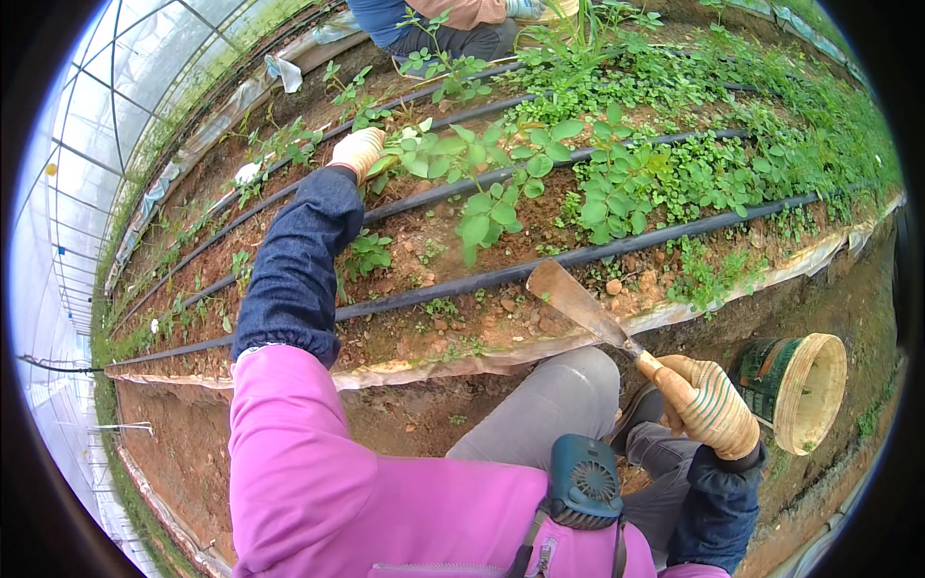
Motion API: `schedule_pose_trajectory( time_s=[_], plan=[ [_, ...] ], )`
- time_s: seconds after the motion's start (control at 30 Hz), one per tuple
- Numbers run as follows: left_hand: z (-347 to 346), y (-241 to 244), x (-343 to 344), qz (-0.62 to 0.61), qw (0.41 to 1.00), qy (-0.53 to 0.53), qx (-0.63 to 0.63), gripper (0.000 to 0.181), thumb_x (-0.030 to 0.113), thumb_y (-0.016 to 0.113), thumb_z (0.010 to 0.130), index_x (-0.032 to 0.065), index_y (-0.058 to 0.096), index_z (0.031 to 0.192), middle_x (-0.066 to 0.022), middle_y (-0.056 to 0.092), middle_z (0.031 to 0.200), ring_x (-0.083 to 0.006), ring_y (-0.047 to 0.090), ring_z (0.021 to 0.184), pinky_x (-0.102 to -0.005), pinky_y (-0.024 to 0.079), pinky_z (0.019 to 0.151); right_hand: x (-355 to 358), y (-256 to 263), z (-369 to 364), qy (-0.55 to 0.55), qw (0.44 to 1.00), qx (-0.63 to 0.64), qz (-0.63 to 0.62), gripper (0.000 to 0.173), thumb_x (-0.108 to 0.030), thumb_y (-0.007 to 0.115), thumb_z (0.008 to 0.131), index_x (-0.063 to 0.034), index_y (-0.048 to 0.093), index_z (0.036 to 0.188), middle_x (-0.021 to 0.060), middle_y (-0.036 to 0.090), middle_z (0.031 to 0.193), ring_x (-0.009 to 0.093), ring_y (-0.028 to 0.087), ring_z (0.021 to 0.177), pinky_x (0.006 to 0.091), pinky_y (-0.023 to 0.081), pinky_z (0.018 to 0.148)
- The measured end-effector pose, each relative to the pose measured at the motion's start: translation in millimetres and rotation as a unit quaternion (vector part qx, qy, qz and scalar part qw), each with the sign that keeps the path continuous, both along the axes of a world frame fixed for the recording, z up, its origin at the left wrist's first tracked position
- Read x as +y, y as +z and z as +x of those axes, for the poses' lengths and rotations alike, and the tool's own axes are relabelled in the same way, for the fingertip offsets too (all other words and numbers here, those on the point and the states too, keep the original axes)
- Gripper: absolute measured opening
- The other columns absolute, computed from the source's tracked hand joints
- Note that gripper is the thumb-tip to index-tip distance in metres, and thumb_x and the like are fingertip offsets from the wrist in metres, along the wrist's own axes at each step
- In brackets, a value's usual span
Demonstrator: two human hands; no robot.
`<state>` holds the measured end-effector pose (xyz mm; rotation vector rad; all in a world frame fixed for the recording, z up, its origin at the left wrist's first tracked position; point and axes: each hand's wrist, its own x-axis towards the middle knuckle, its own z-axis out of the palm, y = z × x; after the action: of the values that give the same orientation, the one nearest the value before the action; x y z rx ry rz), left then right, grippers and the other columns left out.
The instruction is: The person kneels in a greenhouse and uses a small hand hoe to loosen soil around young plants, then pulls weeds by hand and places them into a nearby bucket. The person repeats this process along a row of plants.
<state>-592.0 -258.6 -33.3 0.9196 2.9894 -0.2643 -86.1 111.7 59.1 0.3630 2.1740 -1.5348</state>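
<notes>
My left hand (359, 150), in a pale work glove, reaches over the planting bed with its fingers curled at the stems and leaves of a leafy plant (433, 153); its fingertips are partly hidden, so what it grips cannot be told. In my right hand (704, 404), gloved with green stripes, is the wooden handle of a hand hoe (578, 300). The hoe's broad, soil-stained metal blade hovers over or rests on the bed's near side, close to a black irrigation pipe (520, 271).
A bucket (809, 394) lies tipped in the path beside my right hand. Plastic sheeting (433, 372) edges the raised bed. Several pipes run along the bed, and dense low greenery (686, 170) covers its right part. Across the bed another person (455, 36) crouches.
</notes>
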Motion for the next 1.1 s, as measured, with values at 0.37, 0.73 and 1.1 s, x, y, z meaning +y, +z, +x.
schedule_pose_trajectory(
  time_s=[0.37,0.73,1.1],
  plan=[
    [-56.6,25.4,-30.8,0.254,0.950,0.097,-0.153,0.036,0.026,0.079,0.091,-0.0050,0.073,0.107,-0.0082,0.073,0.085,-0.0181,0.062,0.070,-0.0390,0.052,0.069,-3.8,7.1,15.4,-0.110,0.992,-0.059,-0.029,0.054,-0.046,0.059,0.101,0.0054,0.070,0.114,0.0024,0.052,0.050,0.011,0.050,0.042,0.0250,0.039,0.046],
    [0.8,-15.2,23.1,0.168,0.970,-0.041,-0.170,0.049,0.039,0.074,0.093,-0.0009,0.070,0.122,-0.0148,0.075,0.111,-0.0297,0.067,0.097,-0.0389,0.053,0.087,-13.1,5.4,14.0,-0.046,0.998,0.020,-0.028,0.050,-0.041,0.058,0.101,0.0066,0.068,0.116,0.0042,0.055,0.052,0.011,0.053,0.045,0.0259,0.042,0.047],
    [-3.4,15.4,38.4,0.183,0.921,-0.207,-0.274,0.057,0.039,0.073,0.092,-0.0025,0.062,0.129,-0.0214,0.068,0.121,-0.0271,0.064,0.115,-0.0385,0.054,0.092,-14.5,8.4,12.2,0.006,0.996,0.091,0.008,0.050,-0.041,0.055,0.102,0.0061,0.068,0.110,0.0033,0.053,0.049,0.011,0.054,0.042,0.0256,0.040,0.043]
  ],
)
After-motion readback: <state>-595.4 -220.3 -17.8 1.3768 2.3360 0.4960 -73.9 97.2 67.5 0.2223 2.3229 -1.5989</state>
